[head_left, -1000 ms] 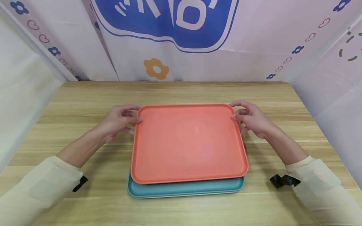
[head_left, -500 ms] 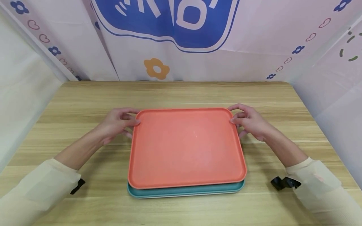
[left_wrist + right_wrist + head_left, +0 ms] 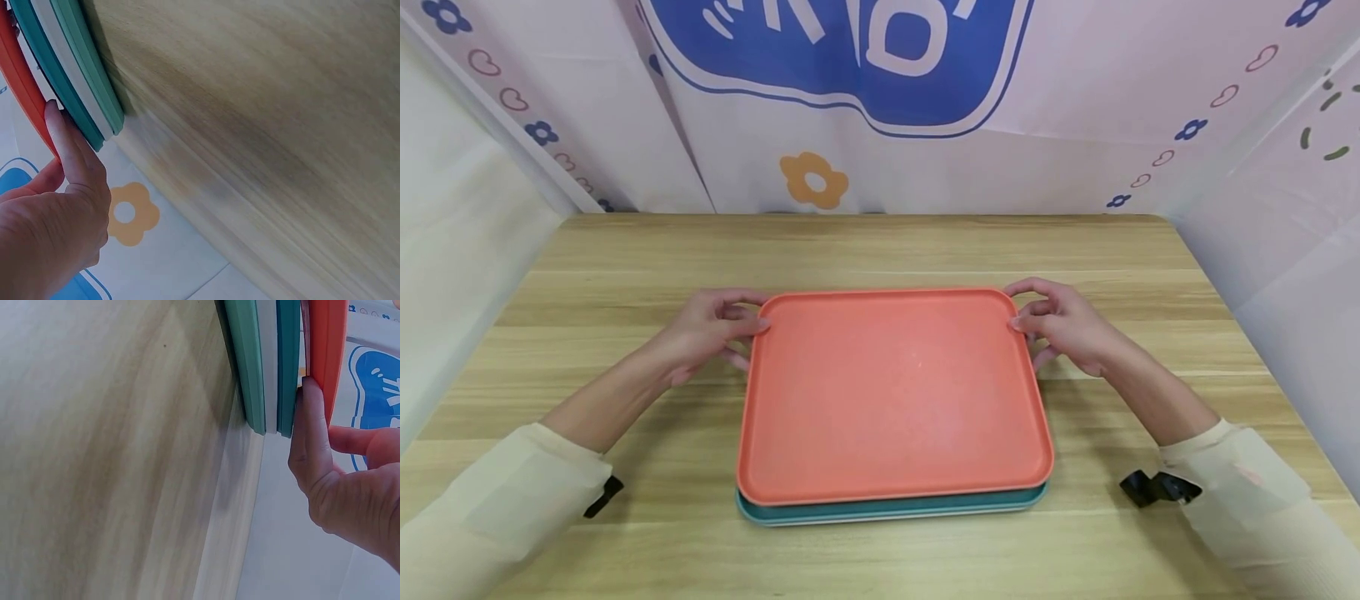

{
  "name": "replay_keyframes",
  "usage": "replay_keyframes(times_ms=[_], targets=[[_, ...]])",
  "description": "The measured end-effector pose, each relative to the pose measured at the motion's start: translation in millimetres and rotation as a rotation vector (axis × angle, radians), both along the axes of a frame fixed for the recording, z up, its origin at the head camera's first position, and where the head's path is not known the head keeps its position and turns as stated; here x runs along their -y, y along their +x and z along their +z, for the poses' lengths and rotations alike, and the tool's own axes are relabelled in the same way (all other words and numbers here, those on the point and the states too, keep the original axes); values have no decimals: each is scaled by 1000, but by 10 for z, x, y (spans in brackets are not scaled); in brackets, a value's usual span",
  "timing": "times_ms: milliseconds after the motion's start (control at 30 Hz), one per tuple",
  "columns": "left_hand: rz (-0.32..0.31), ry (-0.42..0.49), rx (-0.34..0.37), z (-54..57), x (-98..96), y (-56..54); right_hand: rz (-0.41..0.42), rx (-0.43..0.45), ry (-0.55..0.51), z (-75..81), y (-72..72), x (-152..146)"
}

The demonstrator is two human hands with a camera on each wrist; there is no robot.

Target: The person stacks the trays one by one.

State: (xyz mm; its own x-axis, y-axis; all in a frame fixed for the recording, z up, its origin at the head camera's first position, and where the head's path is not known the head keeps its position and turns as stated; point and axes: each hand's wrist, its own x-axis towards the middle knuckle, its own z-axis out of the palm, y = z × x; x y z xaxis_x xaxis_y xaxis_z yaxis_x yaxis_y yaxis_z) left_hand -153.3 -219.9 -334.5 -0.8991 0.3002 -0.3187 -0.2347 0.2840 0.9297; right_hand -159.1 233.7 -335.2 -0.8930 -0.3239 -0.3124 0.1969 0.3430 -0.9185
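Observation:
A coral-red rectangular tray [image 3: 895, 400] lies over a stack. My left hand [image 3: 707, 329] grips its far left corner, thumb on the rim and other fingers beneath. At the far right corner my right hand [image 3: 1067, 329] holds it the same way. Under it, a strip of teal tray [image 3: 895, 507] shows along the near side. The left wrist view shows a narrow gap between the coral and teal trays, with fingertips in it. Below the teal come a white tray [image 3: 269, 369] and a light green tray [image 3: 247, 369], stacked on the table.
The wooden table [image 3: 587, 267] reaches back to a white printed curtain [image 3: 1075, 167] with a blue sign. More white fabric hangs at the left and right sides. A black strap piece [image 3: 1157, 487] shows at the right sleeve, and another at the left sleeve.
Both hands have brought the coral tray down and slightly toward me, so it covers more of the teal tray. In the last half second it has shifted only a little.

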Motion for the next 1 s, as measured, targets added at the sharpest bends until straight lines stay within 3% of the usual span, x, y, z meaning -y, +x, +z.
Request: replay_keyframes(times_ms=[600, 1000], targets=[[-12, 25, -12, -18, -28, 23, 3, -20, 39, -3, 19, -15], [10, -26, -28, 20, -34, 14, -1, -23, 20, 14, 27, -1]])
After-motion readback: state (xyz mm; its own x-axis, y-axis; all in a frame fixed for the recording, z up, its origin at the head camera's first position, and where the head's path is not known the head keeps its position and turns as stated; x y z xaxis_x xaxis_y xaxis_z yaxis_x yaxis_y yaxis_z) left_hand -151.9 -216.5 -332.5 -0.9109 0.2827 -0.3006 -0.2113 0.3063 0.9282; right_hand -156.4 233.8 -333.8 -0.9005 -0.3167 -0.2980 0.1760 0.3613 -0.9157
